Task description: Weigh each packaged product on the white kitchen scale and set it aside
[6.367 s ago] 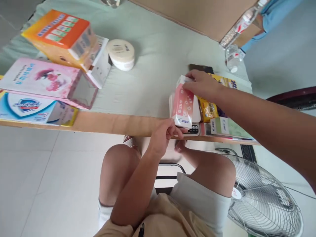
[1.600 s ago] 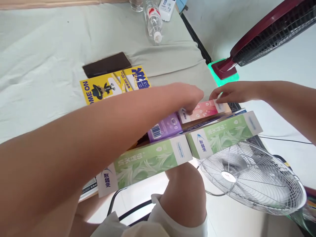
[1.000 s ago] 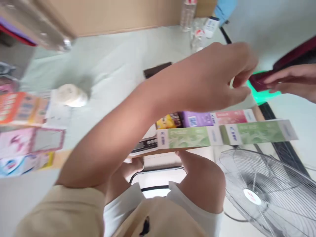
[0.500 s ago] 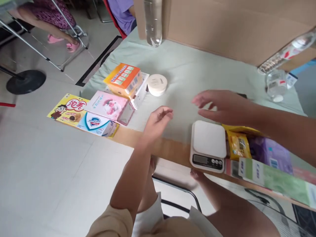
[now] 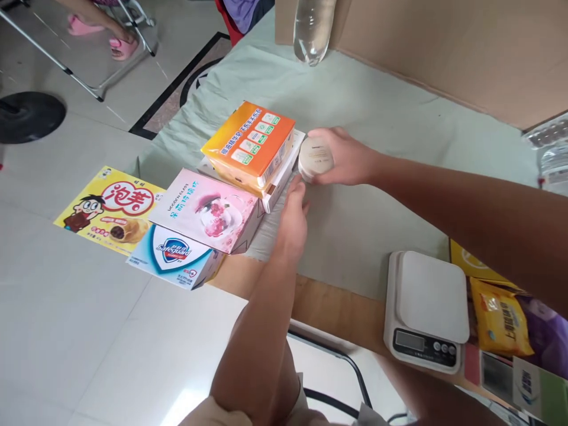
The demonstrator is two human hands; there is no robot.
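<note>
My right hand is wrapped round the right side of a round cream-coloured lidded tub, its fingers behind and thumb in front. Just below the tub is my left hand, fingers stretched towards it and holding nothing; whether the fingertips touch the tub I cannot tell. Left of the tub, an orange box lies on a white box. In front of them a pink box rests partly on a Safeguard soap box and a yellow snack box.
A white kitchen scale sits at the table's front edge, with a yellow packet and purple packaging to its right. At the back, a clear bottle stands before a cardboard panel. More clear plastic bottles are at the far right.
My right hand has moved left from above the scale and taken hold of the tub. My left hand has moved up towards the tub. The view has shifted left.
</note>
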